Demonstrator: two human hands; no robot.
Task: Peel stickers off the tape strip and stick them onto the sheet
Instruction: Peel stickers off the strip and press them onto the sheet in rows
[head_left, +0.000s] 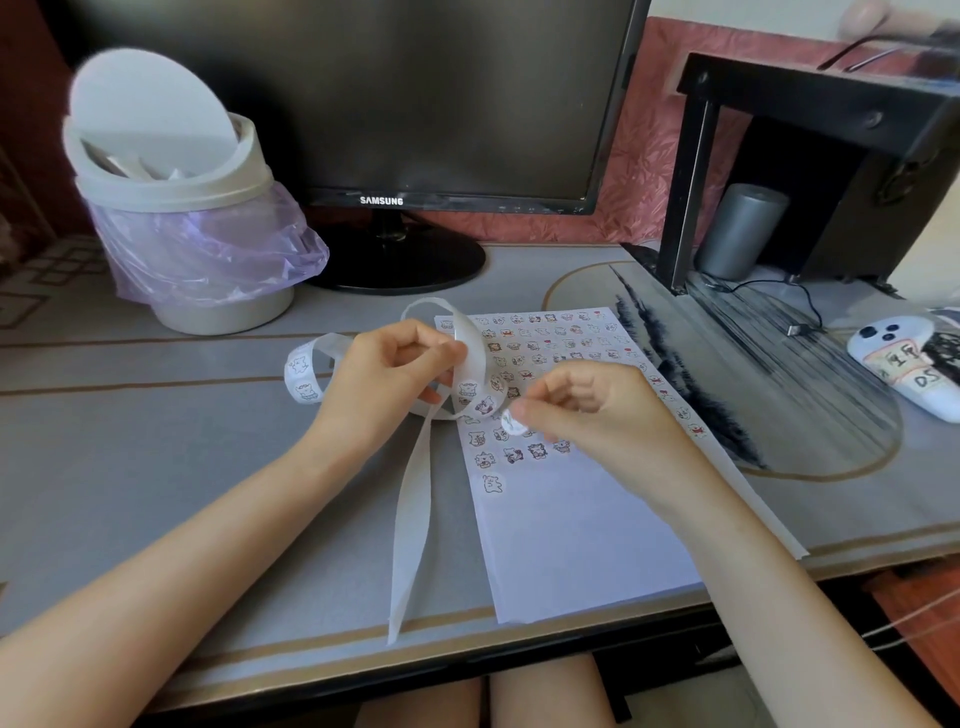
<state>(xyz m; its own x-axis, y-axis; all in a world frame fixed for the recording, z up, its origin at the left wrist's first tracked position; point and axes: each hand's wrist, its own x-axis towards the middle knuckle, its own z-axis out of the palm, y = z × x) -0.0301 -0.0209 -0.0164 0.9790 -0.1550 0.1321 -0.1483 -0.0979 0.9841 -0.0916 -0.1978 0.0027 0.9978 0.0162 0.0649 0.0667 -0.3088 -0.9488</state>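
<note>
Presently we are observing both bare hands working above the desk (156, 467); the left hand (387, 371) is pinching the tape strip (470, 358) between thumb and curled fingers, holding it raised over the upper left corner of the sheet (571, 519); the strip is looping up and over that hand, one curl carrying printed stickers is hanging to the left of it, and a long bare tail is trailing down across the desk toward the near edge; the right hand (582, 408) is pressing thumb and forefinger together on a single round sticker (513, 423), holding it just off the strip's end and over the sheet's left margin; we are noting that the sheet is lying flat in front of the person, its upper half already carrying rows of small stickers, its lower half bare; beyond, a white swing-lid bin (176, 208) with a purple liner is standing at the left, a monitor (395, 104) is standing behind the sheet, and a white controller (904, 364) is lying at the right.
</note>
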